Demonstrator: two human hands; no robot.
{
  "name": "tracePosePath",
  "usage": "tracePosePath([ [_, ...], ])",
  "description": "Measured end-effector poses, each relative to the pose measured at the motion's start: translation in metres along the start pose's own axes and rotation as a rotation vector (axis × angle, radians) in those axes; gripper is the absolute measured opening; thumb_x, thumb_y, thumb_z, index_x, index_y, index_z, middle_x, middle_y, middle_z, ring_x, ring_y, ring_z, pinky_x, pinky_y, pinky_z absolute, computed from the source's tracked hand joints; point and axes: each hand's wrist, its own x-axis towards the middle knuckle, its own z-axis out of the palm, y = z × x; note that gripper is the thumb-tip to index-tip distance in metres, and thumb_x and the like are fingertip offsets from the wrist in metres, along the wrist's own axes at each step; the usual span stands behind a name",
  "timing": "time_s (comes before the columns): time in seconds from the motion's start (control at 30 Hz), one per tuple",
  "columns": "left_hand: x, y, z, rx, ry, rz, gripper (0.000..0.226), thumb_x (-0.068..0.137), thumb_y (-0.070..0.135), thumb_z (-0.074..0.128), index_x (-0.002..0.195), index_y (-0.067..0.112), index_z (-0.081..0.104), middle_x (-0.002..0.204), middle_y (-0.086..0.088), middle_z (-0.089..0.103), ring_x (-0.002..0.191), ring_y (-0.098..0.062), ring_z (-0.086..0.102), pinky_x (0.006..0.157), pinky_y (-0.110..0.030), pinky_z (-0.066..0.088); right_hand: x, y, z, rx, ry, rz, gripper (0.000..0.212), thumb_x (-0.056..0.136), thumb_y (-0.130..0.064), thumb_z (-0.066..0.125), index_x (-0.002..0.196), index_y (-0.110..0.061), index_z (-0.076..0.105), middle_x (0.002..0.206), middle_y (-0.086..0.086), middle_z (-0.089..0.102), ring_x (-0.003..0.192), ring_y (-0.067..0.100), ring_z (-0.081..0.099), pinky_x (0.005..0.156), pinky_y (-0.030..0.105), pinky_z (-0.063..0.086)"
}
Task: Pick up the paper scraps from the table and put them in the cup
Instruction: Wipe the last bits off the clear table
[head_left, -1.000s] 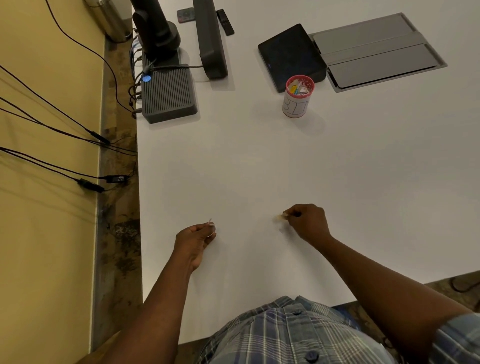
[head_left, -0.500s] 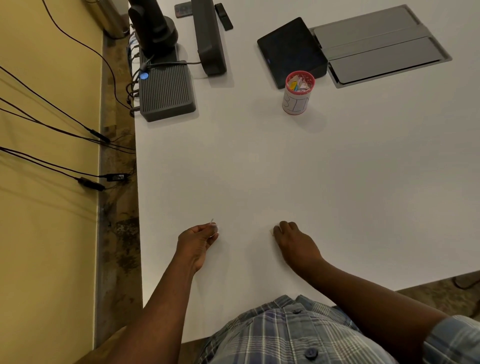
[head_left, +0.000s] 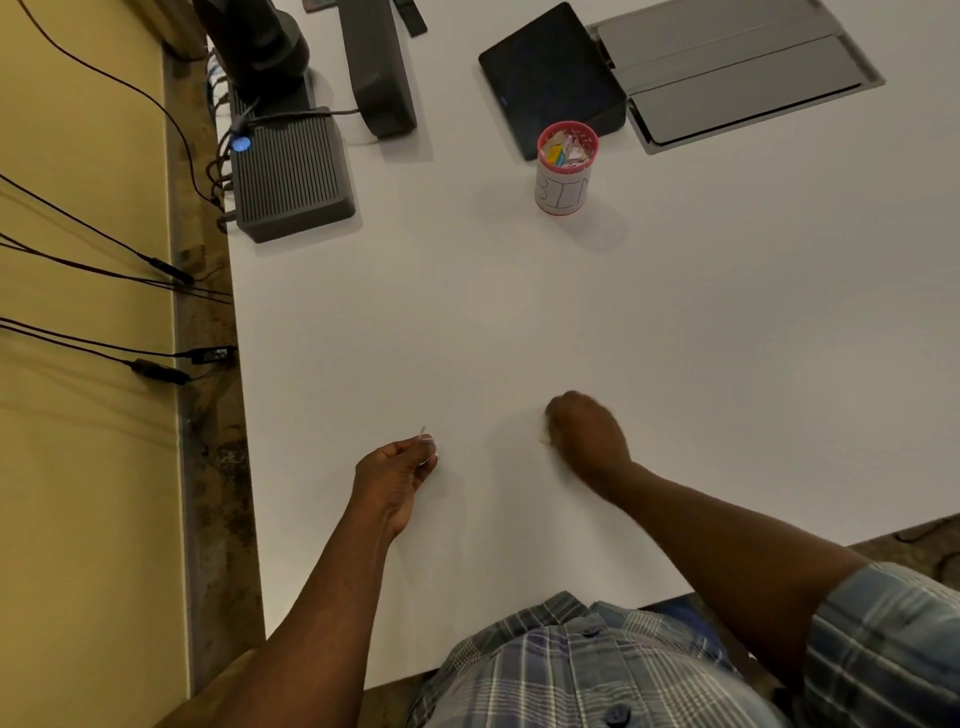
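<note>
- The left hand (head_left: 397, 475) still pinches a small white paper scrap (head_left: 423, 432) above the bench (head_left: 727, 338).
- The right hand (head_left: 584, 434), blurred, has curled round a pale scrap (head_left: 544, 439).
- Farther off, the cup (head_left: 565, 167) holds coloured scraps just before a black tablet (head_left: 550, 73).

Warm, fairly dim indoor light gives the white bench (head_left: 675, 338) a beige cast, brighter toward the middle and far side. The cup (head_left: 563, 169) throws a soft shadow toward the near right, so the light seems to fall from the far left. The right hand (head_left: 584, 436) is smeared by motion blur; the left hand (head_left: 397, 475) is sharper. The wide lens bends the bench edge and wall at the left. Fine detail is soft overall.
</note>
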Motion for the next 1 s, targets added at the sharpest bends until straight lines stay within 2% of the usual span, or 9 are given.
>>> tracePosePath([
  [0.13, 0.003, 0.006, 0.015, -0.039, -0.012, -0.006, 0.010, 0.082, -0.008, 0.064, 0.086, 0.001, 0.066, 0.099, -0.005, 0.068, 0.089, -0.014, 0.064, 0.066, -0.019, 0.056, 0.028, 0.028, -0.047, 0.599, -0.009, 0.647, 0.009, 0.077, -0.006, 0.066, 0.073, -0.011, 0.072, 0.072, -0.003, 0.065, 0.070, 0.014, 0.060, 0.066, 0.024, 0.046],
  [0.23, 0.008, 0.012, 0.032, -0.081, -0.012, -0.019, 0.011, 0.082, -0.008, 0.063, 0.084, 0.002, 0.066, 0.098, -0.006, 0.066, 0.086, -0.014, 0.064, 0.061, -0.016, 0.056, 0.038, 0.048, -0.068, 0.899, -0.055, 0.768, 0.002, 0.074, 0.001, 0.071, 0.073, 0.000, 0.070, 0.077, 0.009, 0.067, 0.075, 0.021, 0.062, 0.077, 0.034, 0.055],
  [0.33, 0.012, 0.019, 0.054, -0.098, -0.019, -0.037, 0.011, 0.082, -0.009, 0.062, 0.082, 0.002, 0.065, 0.090, -0.008, 0.066, 0.080, -0.013, 0.064, 0.059, -0.016, 0.055, 0.047, 0.054, -0.082, 1.158, -0.037, 0.815, 0.006, 0.080, 0.005, 0.069, 0.078, -0.001, 0.067, 0.088, 0.012, 0.068, 0.078, 0.019, 0.066, 0.077, 0.024, 0.058],
  [0.4, 0.015, 0.024, 0.071, -0.103, -0.033, -0.047, 0.012, 0.082, -0.009, 0.062, 0.081, 0.003, 0.065, 0.087, -0.008, 0.066, 0.079, -0.013, 0.064, 0.059, -0.016, 0.055, 0.053, 0.056, -0.088, 1.084, -0.043, 0.739, 0.003, 0.081, -0.001, 0.070, 0.079, -0.003, 0.070, 0.089, 0.010, 0.070, 0.080, 0.019, 0.067, 0.076, 0.025, 0.058],
  [0.5, 0.022, 0.033, 0.099, -0.099, -0.051, -0.045, 0.012, 0.083, -0.008, 0.062, 0.081, 0.003, 0.065, 0.087, -0.007, 0.066, 0.081, -0.013, 0.064, 0.061, -0.016, 0.055, 0.053, 0.051, -0.085, 0.474, -0.103, 0.451, 0.009, 0.082, -0.007, 0.063, 0.084, -0.009, 0.072, 0.078, 0.000, 0.069, 0.070, 0.016, 0.063, 0.063, 0.023, 0.048],
  [0.6, 0.028, 0.042, 0.124, -0.092, -0.074, -0.036, 0.013, 0.083, -0.008, 0.062, 0.080, 0.004, 0.065, 0.087, -0.006, 0.066, 0.081, -0.012, 0.064, 0.062, -0.016, 0.055, 0.042, 0.042, -0.065, 0.078, -0.179, 0.091, 0.017, 0.085, -0.005, 0.053, 0.093, -0.008, 0.069, 0.092, 0.008, 0.066, 0.084, 0.027, 0.062, 0.068, 0.029, 0.045],
  [0.8, 0.039, 0.055, 0.154, -0.083, -0.085, -0.028, 0.014, 0.082, -0.008, 0.063, 0.079, 0.005, 0.066, 0.077, -0.002, 0.071, 0.077, -0.011, 0.066, 0.062, -0.016, 0.055, 0.008, 0.033, -0.034, -0.164, -0.314, -0.152, 0.043, 0.093, -0.017, 0.051, 0.135, -0.009, 0.043, 0.125, 0.012, 0.047, 0.109, 0.031, 0.049, 0.066, 0.039, 0.053],
  [0.9, 0.047, 0.059, 0.161, -0.080, -0.084, -0.032, 0.014, 0.081, -0.008, 0.063, 0.080, 0.005, 0.066, 0.081, -0.004, 0.069, 0.076, -0.011, 0.066, 0.063, -0.016, 0.054, -0.004, 0.036, -0.022, -0.296, -0.286, -0.346, 0.045, 0.075, -0.014, 0.074, 0.117, -0.004, 0.059, 0.113, 0.017, 0.058, 0.090, 0.030, 0.059, 0.049, 0.033, 0.052],
  [1.0, 0.056, 0.062, 0.166, -0.075, -0.077, -0.034, 0.014, 0.081, -0.009, 0.063, 0.080, 0.005, 0.066, 0.075, -0.002, 0.071, 0.071, -0.009, 0.067, 0.062, -0.016, 0.054, -0.014, 0.046, -0.010, -0.311, -0.254, -0.506, 0.022, 0.073, -0.003, 0.070, 0.094, -0.004, 0.065, 0.093, 0.011, 0.059, 0.074, 0.022, 0.054, 0.040, 0.028, 0.044],
])
